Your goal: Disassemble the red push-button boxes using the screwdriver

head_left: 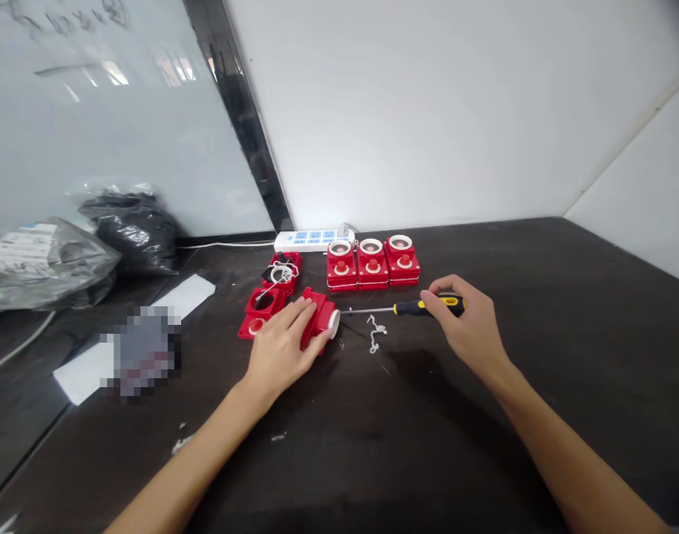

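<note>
My left hand point(283, 341) presses down on a red box point(317, 317) tipped on its side, with fingers over its top and the thumb by its white ring point(333, 324). In my right hand point(470, 315) is a screwdriver point(428, 305) with a black and yellow handle. Its thin shaft points left, and the tip reaches the ringed end of the box; exact contact is hard to make out. Just left of my left hand lies a red cover point(264, 302) with a round hole. Behind it sits an open red housing point(283, 271) with wires and black parts.
Several finished-looking red boxes point(372, 263) stand in a row before a white power strip point(315, 239). White scraps point(376, 332) lie near the screwdriver. On the left are plastic bags point(130, 230), a white strip point(191, 297) and a pixelated object point(145, 352).
</note>
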Demonstrator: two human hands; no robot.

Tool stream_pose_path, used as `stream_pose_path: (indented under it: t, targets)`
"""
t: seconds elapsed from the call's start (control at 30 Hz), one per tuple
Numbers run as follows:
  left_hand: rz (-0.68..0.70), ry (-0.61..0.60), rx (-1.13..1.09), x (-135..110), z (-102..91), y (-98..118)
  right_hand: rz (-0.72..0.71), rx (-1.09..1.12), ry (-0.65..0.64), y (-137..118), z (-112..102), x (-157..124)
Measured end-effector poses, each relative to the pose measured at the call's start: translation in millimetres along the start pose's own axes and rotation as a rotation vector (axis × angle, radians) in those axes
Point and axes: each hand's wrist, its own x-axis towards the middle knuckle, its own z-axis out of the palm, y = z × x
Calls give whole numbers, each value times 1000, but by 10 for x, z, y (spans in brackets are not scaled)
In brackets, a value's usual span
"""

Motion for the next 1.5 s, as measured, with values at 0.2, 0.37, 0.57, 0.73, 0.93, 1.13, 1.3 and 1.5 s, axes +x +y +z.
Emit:
stream_pose_path:
  t: [0.2, 0.37, 0.57, 0.73, 0.93, 1.13, 1.3, 1.5]
  targets:
    - [38, -108, 117, 15, 2, 185, 87, 72, -20, 62, 24, 0]
    - [-30, -105, 213, 57, 75, 316, 120, 109, -29, 81, 34, -4]
    - [-3, 106, 206, 27, 130, 112, 73, 137, -43, 56, 26, -8]
    - [-98, 151, 129, 38, 123, -28, 19, 83, -59, 39, -31, 23]
    - [-148, 128, 93, 43, 100, -34, 95, 203, -127, 53, -64, 44]
    - [-278, 47, -65, 99, 22, -74, -1, 164, -202, 26, -116, 0]
    - [-334, 20, -213, 153, 17, -54, -141, -32, -31, -81, -158, -48]
    - [-328, -9, -274, 185, 73, -82, -227, -146, 131, -188, -141, -77]
